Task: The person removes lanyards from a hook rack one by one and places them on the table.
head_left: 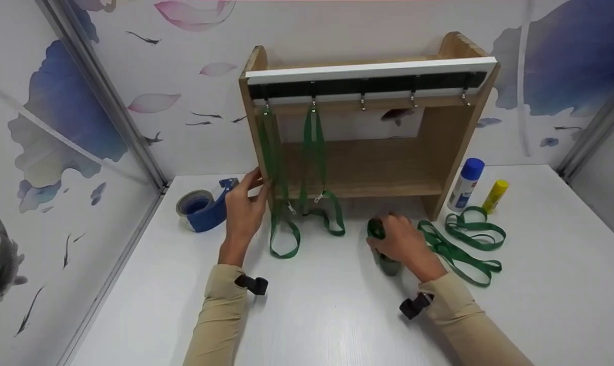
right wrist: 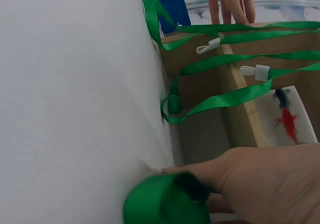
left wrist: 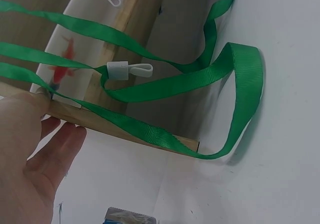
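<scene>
Your right hand [head_left: 401,243] grips one strap [head_left: 376,229]; apparently two loose straps [head_left: 441,246] lie just right of it on the table [head_left: 327,315]. Your left hand [head_left: 245,208] holds the rack [head_left: 378,165]. Beyond both hands, two straps hang; three bare hooks [head_left: 363,104] suggest under half done.

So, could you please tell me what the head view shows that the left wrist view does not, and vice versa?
Only the head view shows the hooks, the blue-capped container and the yellow tube. Only the left wrist view clearly shows a red fish print. Both show the left hand at the side of the wooden rack and green lanyards with clips.
</scene>
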Tool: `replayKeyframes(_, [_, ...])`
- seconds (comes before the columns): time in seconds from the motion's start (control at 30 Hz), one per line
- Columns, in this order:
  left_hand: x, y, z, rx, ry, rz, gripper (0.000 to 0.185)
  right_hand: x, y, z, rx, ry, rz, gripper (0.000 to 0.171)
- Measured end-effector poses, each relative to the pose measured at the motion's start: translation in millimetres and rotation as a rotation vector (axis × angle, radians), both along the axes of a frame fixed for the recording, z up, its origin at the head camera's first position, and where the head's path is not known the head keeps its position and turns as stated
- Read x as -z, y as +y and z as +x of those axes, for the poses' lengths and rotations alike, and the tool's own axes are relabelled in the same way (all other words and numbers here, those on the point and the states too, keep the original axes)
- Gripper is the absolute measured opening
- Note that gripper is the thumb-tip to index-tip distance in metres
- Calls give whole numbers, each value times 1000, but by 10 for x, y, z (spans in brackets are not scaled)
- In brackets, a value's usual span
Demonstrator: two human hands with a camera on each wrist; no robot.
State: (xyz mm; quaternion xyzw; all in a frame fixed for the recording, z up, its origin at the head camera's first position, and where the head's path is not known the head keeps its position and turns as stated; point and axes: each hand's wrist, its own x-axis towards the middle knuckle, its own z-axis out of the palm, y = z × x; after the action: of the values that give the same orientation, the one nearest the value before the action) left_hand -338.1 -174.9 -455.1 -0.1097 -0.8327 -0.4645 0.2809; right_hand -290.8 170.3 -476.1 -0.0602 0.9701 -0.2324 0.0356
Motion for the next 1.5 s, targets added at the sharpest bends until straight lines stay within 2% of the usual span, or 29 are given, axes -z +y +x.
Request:
replayKeyframes(0.17, [19,0,10,4,-18,6,43,56,-32,-71,50,55,-137,50])
replayKeyframes(0.3, [10,4,10,8,-25,11,43,30,47,-98,43,46,-182,38])
replayKeyframes(0.43, [-6,0,7,1,-33,16,44,-61,200,-100,41,34,-197,47])
replayKeyframes(0.57, [-21,0,5,0,-37,3,44,-183,418,-72,66,138,-253,49])
replayKeyframes(0.67, [-29,3,-3,-6,-26,-6,43,-283,616,-55,115,256,-291,40])
replayKeyframes(0.87, [-21,1,-4,-17,-19,-9,42,-433,991,-57,329,468,-366,42])
replayKeyframes(0.97, [-16,1,7,-11,-21,-4,42,-435,1121,-77,398,496,-401,50])
replayKeyframes(1.13, [-2,-27,28,12,-30,52,39,-397,1186,-99,380,474,-415,52])
replayKeyframes(1.2, [-16,-35,29,6,0,105,36,-390,1175,-102,365,480,-414,48])
replayKeyframes(1.3, [-88,6,46,-71,140,164,28,-389,1157,-97,365,488,-404,43])
replayKeyframes(1.43, [-283,209,173,-183,376,109,20,-381,1140,-94,362,512,-392,39])
replayKeyframes(1.5, [-379,359,270,-175,429,49,20,-364,1129,-100,358,520,-396,38])
